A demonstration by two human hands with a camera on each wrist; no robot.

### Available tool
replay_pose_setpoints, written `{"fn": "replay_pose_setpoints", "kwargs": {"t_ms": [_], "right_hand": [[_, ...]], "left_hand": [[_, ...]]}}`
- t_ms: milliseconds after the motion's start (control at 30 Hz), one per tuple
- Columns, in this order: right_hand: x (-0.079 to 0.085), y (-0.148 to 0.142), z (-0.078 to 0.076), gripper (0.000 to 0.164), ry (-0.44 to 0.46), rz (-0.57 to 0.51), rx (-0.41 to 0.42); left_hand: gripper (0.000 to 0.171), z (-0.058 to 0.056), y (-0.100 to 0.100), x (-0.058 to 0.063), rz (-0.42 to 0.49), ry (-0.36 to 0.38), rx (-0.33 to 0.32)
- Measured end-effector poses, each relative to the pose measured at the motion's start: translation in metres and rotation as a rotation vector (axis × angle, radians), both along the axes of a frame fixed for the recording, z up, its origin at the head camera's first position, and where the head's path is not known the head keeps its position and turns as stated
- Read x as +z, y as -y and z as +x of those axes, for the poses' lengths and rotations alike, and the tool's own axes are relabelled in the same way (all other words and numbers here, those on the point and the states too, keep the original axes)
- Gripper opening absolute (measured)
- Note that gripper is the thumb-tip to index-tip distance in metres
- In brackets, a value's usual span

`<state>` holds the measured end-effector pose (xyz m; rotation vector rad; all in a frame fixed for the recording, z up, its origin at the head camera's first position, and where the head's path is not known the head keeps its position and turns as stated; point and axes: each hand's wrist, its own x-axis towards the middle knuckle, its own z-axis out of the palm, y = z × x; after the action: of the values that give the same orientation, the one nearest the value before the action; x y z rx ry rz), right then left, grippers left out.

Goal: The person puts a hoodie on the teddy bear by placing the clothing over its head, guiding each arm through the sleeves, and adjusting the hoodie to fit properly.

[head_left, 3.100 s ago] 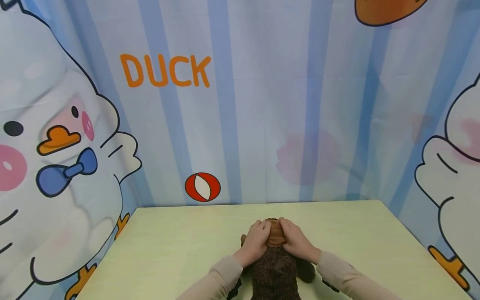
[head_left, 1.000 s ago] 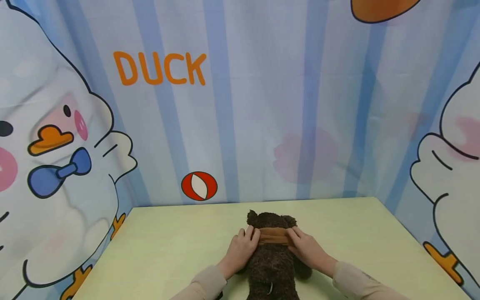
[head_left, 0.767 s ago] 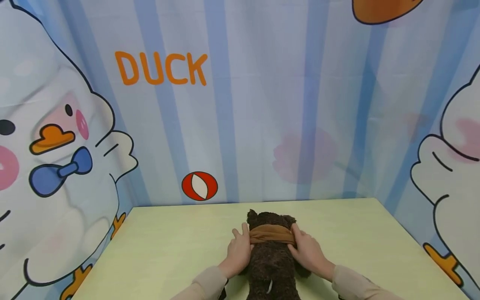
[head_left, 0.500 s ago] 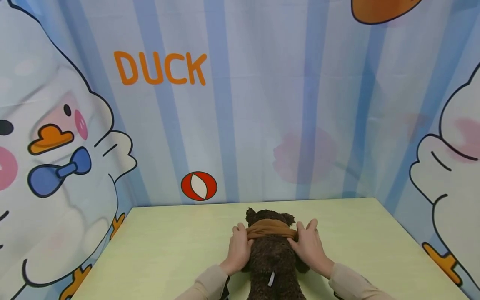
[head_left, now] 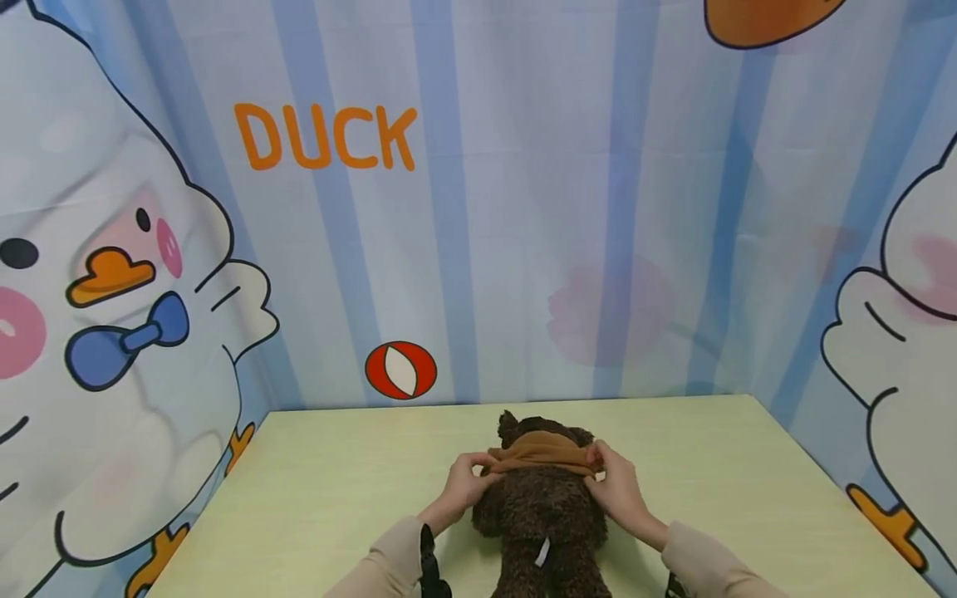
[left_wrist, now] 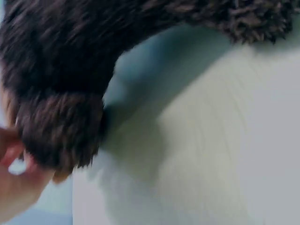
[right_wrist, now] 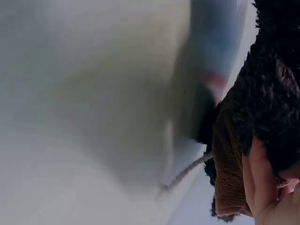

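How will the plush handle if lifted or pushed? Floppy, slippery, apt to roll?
Likely soft and somewhat floppy: the plush looks like a stuffed toy. Probably not slippery, since it looks shaggy. Rolling seems unlikely, as its legs and an arm stick out.

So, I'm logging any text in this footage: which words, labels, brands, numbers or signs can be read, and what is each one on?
"DUCK", in orange capital letters on the blue-and-white striped fabric backdrop.
Small white tag on the dark brown furry plush toy: too small to tell whether it bears print.
Nothing else is readable in the head view or either wrist view.
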<state>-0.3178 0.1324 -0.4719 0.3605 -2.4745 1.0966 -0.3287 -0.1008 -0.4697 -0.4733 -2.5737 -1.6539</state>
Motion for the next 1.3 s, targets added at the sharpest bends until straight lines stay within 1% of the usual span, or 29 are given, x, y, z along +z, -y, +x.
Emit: {"fn": "replay_pose_setpoints", "kwargs": {"t_ms": [33, 67, 100, 133, 200, 267, 300, 333, 367, 400, 433, 467, 533, 633, 733, 800, 867, 967, 1067, 1167, 1200, 1267, 1300], "right_hand": [[0.0, -0.003, -0.001, 0.02, 0.046, -0.032, 0.016], [0.002, -0.006, -0.001, 0.015, 0.114, -0.075, 0.058], [0.003, -0.01, -0.002, 0.012, 0.189, -0.116, 0.122], [0.005, -0.015, -0.003, 0.015, 0.277, -0.163, 0.203], [0.01, -0.027, -0.006, 0.032, 0.464, -0.243, 0.405], [0.014, -0.038, -0.008, 0.049, 0.649, -0.284, 0.627], [0.015, -0.042, -0.009, 0.056, 0.709, -0.28, 0.719], [0.014, -0.045, -0.01, 0.062, 0.752, -0.273, 0.782], [0.013, -0.047, -0.011, 0.067, 0.769, -0.261, 0.827], [0.011, -0.048, -0.01, 0.071, 0.765, -0.252, 0.843], [0.009, -0.047, -0.01, 0.074, 0.746, -0.25, 0.836], [0.006, -0.045, -0.009, 0.075, 0.715, -0.253, 0.807], [0.002, -0.04, -0.008, 0.073, 0.622, -0.258, 0.712], [-0.001, -0.033, -0.006, 0.062, 0.482, -0.25, 0.582], [-0.002, -0.025, -0.004, 0.05, 0.376, -0.196, 0.476], [-0.004, -0.02, -0.002, 0.044, 0.351, -0.171, 0.402], [-0.006, -0.016, -0.001, 0.039, 0.336, -0.169, 0.321], [-0.01, -0.011, 0.002, 0.034, 0.326, -0.198, 0.21], [-0.013, -0.007, 0.003, 0.029, 0.296, -0.185, 0.155], [-0.014, -0.003, 0.005, 0.022, 0.282, -0.159, 0.127], [-0.014, -0.002, 0.006, 0.021, 0.281, -0.156, 0.112], [-0.015, 0.001, 0.006, 0.021, 0.261, -0.156, 0.065], [-0.015, 0.002, 0.006, 0.019, 0.25, -0.165, 0.042]], "left_hand": [[0.015, -0.001, 0.006, 0.002, 0.023, 0.106, -0.054], [0.02, -0.002, 0.012, 0.004, 0.046, 0.203, -0.115], [0.026, -0.004, 0.019, 0.007, 0.069, 0.3, -0.18], [0.033, -0.005, 0.025, 0.009, 0.08, 0.383, -0.238], [0.047, -0.007, 0.036, 0.012, 0.099, 0.52, -0.337], [0.058, -0.007, 0.045, 0.011, 0.138, 0.612, -0.427], [0.062, -0.007, 0.049, 0.01, 0.162, 0.645, -0.458], [0.064, -0.007, 0.051, 0.008, 0.184, 0.661, -0.484], [0.067, -0.007, 0.052, 0.006, 0.21, 0.669, -0.503], [0.068, -0.007, 0.052, 0.003, 0.231, 0.661, -0.51], [0.068, -0.007, 0.051, 0.0, 0.25, 0.643, -0.51], [0.066, -0.007, 0.05, -0.002, 0.266, 0.617, -0.497], [0.06, -0.006, 0.045, -0.007, 0.292, 0.559, -0.454], [0.047, -0.003, 0.036, -0.013, 0.33, 0.5, -0.362], [0.036, -0.001, 0.028, -0.015, 0.351, 0.462, -0.272], [0.031, 0.0, 0.023, -0.014, 0.352, 0.433, -0.222], [0.026, 0.0, 0.017, -0.012, 0.332, 0.398, -0.187], [0.021, 0.002, 0.009, -0.012, 0.305, 0.35, -0.142], [0.017, 0.005, 0.003, -0.012, 0.289, 0.304, -0.091], [0.014, 0.012, -0.001, 0.0, 0.289, 0.257, -0.048], [0.015, 0.014, -0.003, 0.004, 0.285, 0.244, -0.033], [0.02, 0.013, -0.007, 0.006, 0.265, 0.212, -0.011], [0.023, 0.013, -0.011, 0.006, 0.247, 0.181, 0.007]]}}
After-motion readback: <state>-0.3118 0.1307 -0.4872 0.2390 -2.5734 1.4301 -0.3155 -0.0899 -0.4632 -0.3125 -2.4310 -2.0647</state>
